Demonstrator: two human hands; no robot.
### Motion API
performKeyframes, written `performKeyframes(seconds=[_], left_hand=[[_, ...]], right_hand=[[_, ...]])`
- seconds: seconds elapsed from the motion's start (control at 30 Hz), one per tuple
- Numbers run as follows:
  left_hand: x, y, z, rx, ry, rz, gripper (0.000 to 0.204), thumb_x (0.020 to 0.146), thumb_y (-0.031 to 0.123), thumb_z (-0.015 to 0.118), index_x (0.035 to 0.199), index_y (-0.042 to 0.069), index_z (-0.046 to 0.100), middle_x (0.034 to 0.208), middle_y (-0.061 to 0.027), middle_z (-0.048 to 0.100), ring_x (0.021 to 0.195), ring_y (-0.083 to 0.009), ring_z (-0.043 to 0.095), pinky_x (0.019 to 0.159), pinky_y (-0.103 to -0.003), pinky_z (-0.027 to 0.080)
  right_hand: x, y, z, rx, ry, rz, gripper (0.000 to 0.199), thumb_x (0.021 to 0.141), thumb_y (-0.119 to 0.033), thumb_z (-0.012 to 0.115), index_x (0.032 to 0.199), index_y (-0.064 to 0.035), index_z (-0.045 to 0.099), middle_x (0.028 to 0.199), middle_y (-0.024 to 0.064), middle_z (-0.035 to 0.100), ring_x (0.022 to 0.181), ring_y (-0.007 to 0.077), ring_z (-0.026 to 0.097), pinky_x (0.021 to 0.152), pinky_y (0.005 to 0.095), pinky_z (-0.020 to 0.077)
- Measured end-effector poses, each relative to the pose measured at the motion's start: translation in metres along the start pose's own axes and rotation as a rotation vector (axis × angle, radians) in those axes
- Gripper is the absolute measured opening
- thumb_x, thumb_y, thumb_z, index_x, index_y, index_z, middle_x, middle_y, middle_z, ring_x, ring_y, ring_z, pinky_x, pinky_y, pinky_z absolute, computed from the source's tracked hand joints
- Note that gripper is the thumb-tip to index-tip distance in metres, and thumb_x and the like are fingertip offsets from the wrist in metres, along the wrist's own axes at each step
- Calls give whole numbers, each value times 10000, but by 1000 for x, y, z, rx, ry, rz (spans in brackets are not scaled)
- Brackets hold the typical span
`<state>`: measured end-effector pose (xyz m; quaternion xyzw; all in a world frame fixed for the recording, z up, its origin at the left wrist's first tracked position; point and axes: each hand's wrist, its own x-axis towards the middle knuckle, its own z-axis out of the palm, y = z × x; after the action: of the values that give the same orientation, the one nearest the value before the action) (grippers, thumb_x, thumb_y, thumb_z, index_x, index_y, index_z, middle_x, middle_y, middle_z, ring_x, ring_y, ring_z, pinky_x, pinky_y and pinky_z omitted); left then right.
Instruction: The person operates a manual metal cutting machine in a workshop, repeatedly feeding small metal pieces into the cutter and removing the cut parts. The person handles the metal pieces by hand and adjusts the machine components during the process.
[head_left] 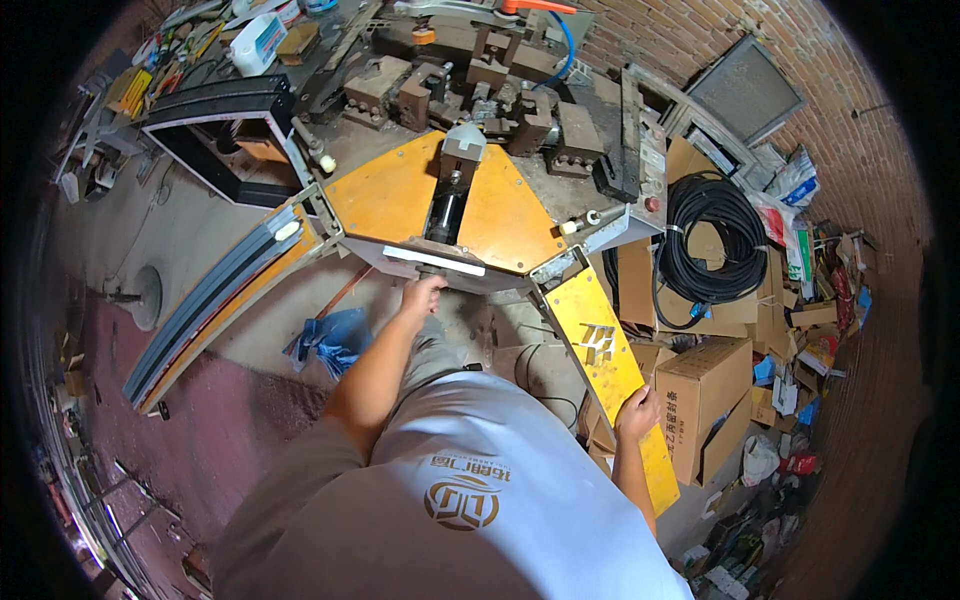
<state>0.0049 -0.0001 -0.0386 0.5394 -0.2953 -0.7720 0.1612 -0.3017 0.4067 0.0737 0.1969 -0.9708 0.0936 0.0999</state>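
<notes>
In front of me stands a metal machine with a yellow-orange top plate [375,190] and a central slide block [462,150] on a black cylinder [448,215]. My left hand [424,294] is closed just under the white strip [435,262] on the machine's front edge. What its fingers grip there is hidden. At the right, a yellow wing arm [600,340] with cut-out slots slants toward me. My right hand [637,412] is closed round its outer edge. On the left wing, long grey profiles [215,300] lie side by side.
Metal clamps and blocks [375,90] crowd the bench behind the plate. A black frame [215,100] leans at the left. Cardboard boxes [703,405] and a coiled black hose [712,240] sit at the right. A blue bag [335,340] lies on the floor near a round stand [148,298].
</notes>
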Motion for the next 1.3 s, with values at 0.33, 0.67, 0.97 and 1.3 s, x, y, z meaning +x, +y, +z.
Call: performKeyframes(seconds=[0.33,0.67,0.97,1.3], left_hand=[[26,-17,-12,133,1,207,278,760,307,764,890,85,660,746,-46,642,705,-241,619,774,-433,540],[16,-14,-9,291,153,125,476,722,390,806,990,13,694,863,-116,713,781,-265,667,768,-447,541],[-3,0,-1,465,307,319,302,787,301,768,909,34,694,716,-60,646,671,-226,623,711,-422,531],[-2,3,-2,492,313,271,383,782,331,766,985,13,696,856,-118,714,786,-233,675,769,-398,544]], right_hand=[[0,0,3,8,-5,19,375,1031,-307,458,1030,-24,705,989,198,677,949,414,589,883,512,418],[0,1,-2,22,-44,42,379,1040,-322,454,1055,-30,694,1021,194,677,987,411,584,917,501,409],[3,2,0,8,-65,39,388,1036,-323,457,1067,-16,693,1032,213,672,993,415,574,926,503,405],[2,0,0,37,-55,47,383,1044,-337,452,1050,-31,683,1023,202,668,1012,407,582,938,500,401]])
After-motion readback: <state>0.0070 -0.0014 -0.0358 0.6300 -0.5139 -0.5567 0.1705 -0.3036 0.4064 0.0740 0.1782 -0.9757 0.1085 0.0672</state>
